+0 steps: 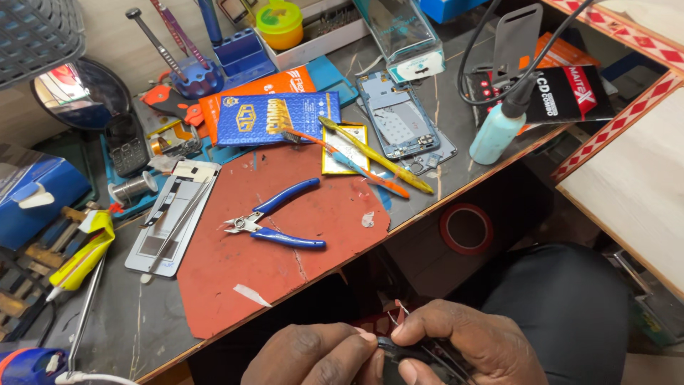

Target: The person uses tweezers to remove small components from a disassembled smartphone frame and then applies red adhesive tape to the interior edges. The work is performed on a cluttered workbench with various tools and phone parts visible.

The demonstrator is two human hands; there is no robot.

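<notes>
Both my hands are at the bottom edge of the head view, below the workbench's front edge. My left hand [317, 356] and my right hand [463, 339] together pinch a small dark part [410, 351] with thin wires or a strip sticking up between the fingertips. The part is mostly hidden by my fingers. On the bench above lie blue-handled cutting pliers [278, 224] on a worn red mat [285, 242].
A disassembled phone frame [399, 117], a white phone panel [174, 214], a yellow tool and toothbrush [370, 160], a blue packet [274, 117], a pale blue squeeze bottle [495, 132], a solder spool [132, 187], a tool holder [196, 75] and a red tape roll [467, 229] below the bench.
</notes>
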